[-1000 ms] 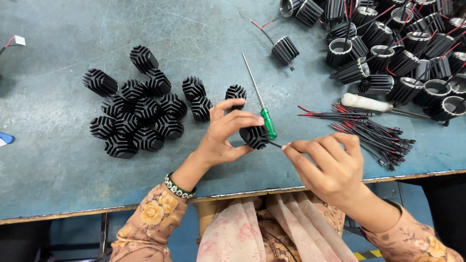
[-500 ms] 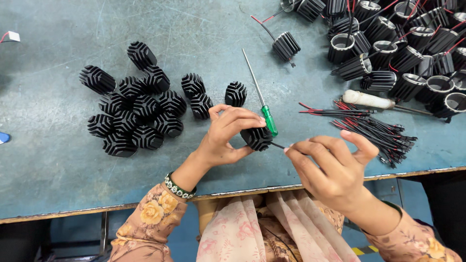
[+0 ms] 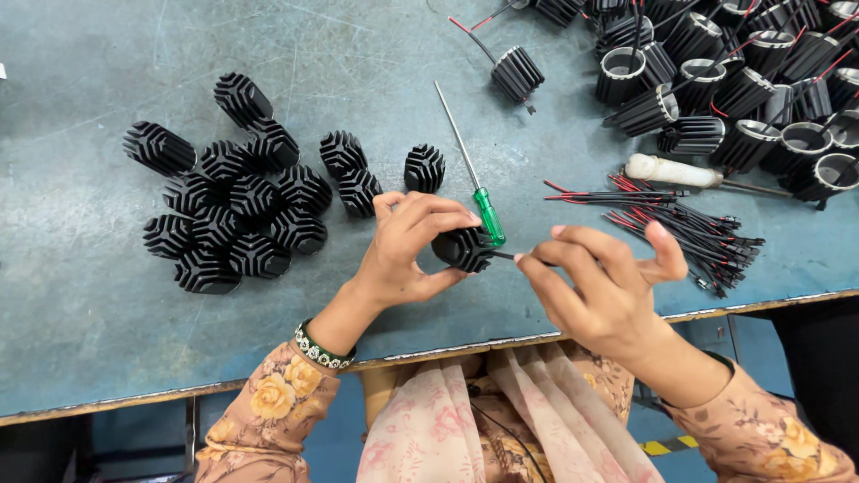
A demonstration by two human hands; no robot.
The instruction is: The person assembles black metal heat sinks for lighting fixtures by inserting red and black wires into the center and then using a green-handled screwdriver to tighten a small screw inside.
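Observation:
My left hand (image 3: 407,246) grips a black finned heat sink (image 3: 463,248) just above the blue-grey table (image 3: 107,358). My right hand (image 3: 599,286) pinches a thin wire (image 3: 506,256) that runs into the side of that heat sink. A green-handled screwdriver (image 3: 472,170) lies on the table right behind the heat sink, its handle touching my left fingertips.
A cluster of several black finned heat sinks (image 3: 237,210) lies at left. A bundle of red and black wires (image 3: 689,224) and a white-handled tool (image 3: 671,172) lie at right. Several wired heat sinks with rings (image 3: 743,80) pile at the back right. The table edge runs below my wrists.
My right hand has shifted slightly right and opened its outer fingers while keeping the pinch on the wire. My left hand keeps the heat sink in the same spot.

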